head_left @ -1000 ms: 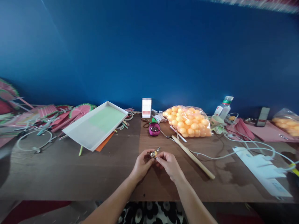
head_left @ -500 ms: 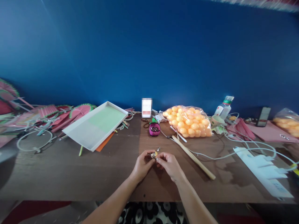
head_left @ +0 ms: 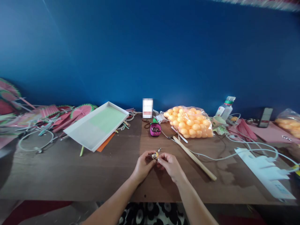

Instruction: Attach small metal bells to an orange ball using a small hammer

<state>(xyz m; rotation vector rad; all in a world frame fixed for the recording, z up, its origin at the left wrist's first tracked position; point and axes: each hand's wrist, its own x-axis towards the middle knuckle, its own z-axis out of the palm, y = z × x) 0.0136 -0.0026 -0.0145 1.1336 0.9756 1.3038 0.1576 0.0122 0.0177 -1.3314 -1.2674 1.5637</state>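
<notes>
Small rounded shiny piece (head_left: 154, 156), partly yellow, pinched by both hands (head_left: 142, 165) (head_left: 170, 166); smooth tabletop (head_left: 105, 175).

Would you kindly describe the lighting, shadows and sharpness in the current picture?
Head view: the blue wall is paler at upper left; head view: a soft shadow lies on the table by the right hand; head view: the paper fan at far left looks smeared; head view: the small shiny piece held up front shows little detail.
</notes>
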